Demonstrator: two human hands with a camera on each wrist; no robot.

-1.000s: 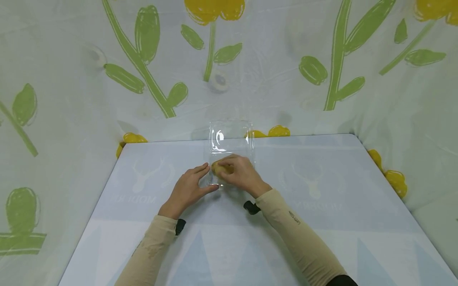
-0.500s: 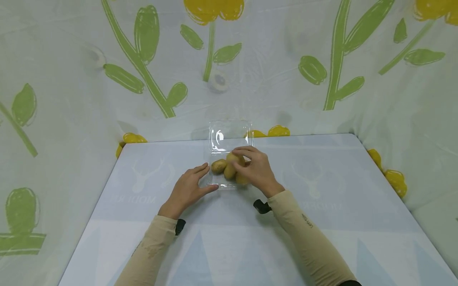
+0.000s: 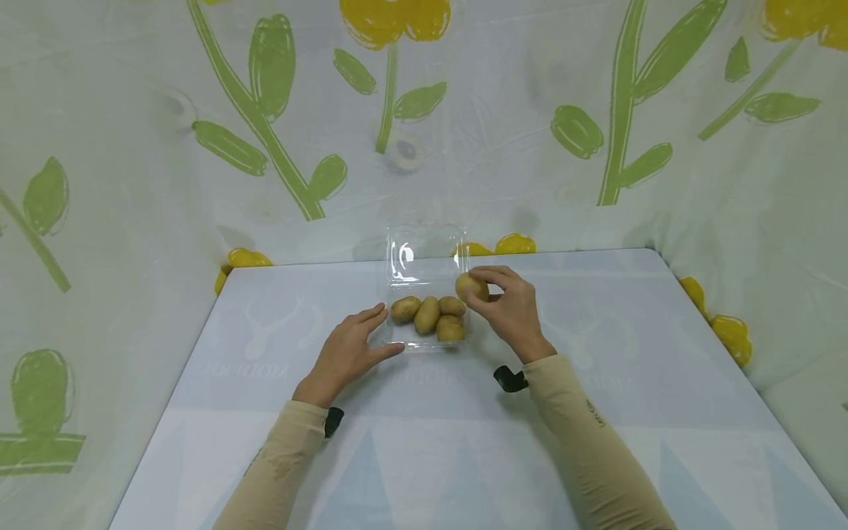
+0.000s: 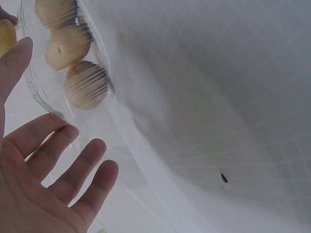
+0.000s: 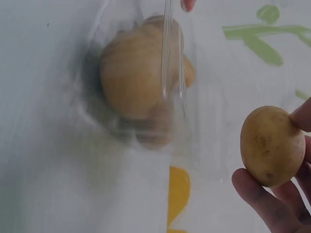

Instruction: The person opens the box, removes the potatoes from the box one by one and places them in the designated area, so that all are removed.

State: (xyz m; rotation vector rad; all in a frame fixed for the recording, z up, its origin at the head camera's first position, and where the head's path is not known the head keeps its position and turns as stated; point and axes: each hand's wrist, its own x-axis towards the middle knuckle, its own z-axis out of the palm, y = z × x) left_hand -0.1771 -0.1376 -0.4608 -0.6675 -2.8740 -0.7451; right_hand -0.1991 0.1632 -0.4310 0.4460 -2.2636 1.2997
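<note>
The right hand point(image 3: 513, 309) pinches a small yellow-brown potato point(image 3: 471, 286) in its fingertips, just above the right rim of the clear plastic clamshell tray point(image 3: 424, 343). 4 more yellow-brown potatoes point(image 3: 428, 313) lie in the tray on the pale blue table point(image 3: 636, 412). The left hand point(image 3: 344, 353), fingers spread and straight, rests against the tray's left edge.

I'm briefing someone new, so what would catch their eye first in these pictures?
Probably the right hand pinching a small potato just above the right edge of a clear plastic tray mid-table, where four more potatoes lie. The left hand rests flat against the tray's left side.
</note>
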